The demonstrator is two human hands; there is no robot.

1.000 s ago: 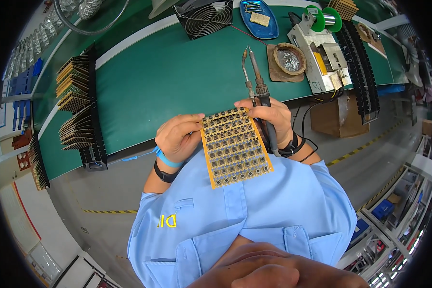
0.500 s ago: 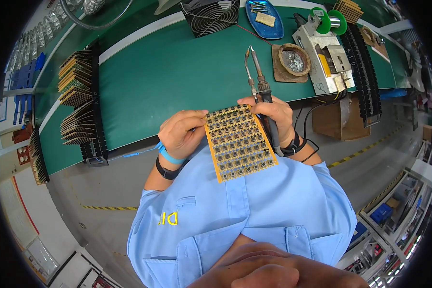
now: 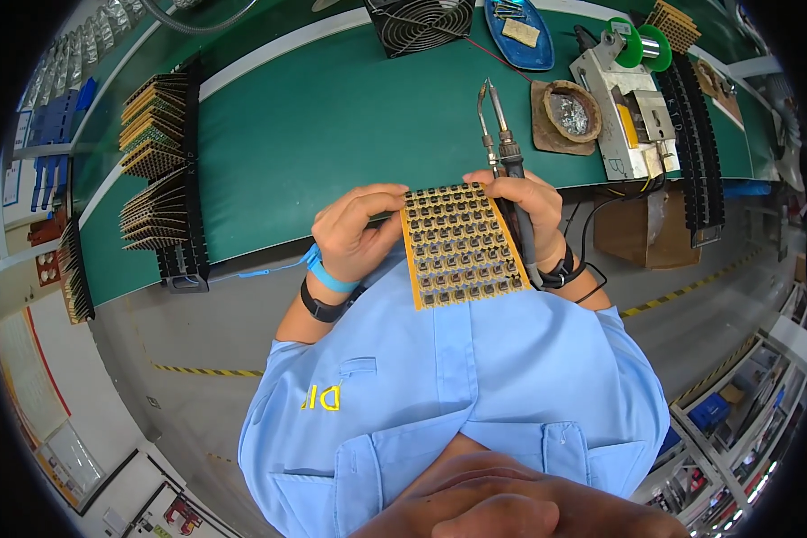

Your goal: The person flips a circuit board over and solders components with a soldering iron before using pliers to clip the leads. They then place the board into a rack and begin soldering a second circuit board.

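Between my two hands is a circuit board (image 3: 462,242), a yellow-edged panel with rows of small dark square parts facing up. My left hand (image 3: 354,231) pinches its far left corner. At the far right corner, my right hand (image 3: 531,208) grips the board's edge with thumb and fingers. That same hand also carries a soldering iron (image 3: 514,166), whose dark handle lies along the palm while its metal tip points away from me. A thin bent metal tube runs beside the iron's tip. The board hangs over the near table edge, in front of my blue shirt.
On the green table (image 3: 305,134), a black rack (image 3: 188,179) of upright boards stands left. At the back are a fan (image 3: 421,25) and a blue tray (image 3: 522,36). A round bowl (image 3: 571,112) of metal bits and a solder feeder (image 3: 623,108) with a green spool (image 3: 641,45) stand right.
The board has tilted, so its near edge sits higher in view. Both hands have shifted slightly right with it, still holding it; the iron has moved along with the right hand.
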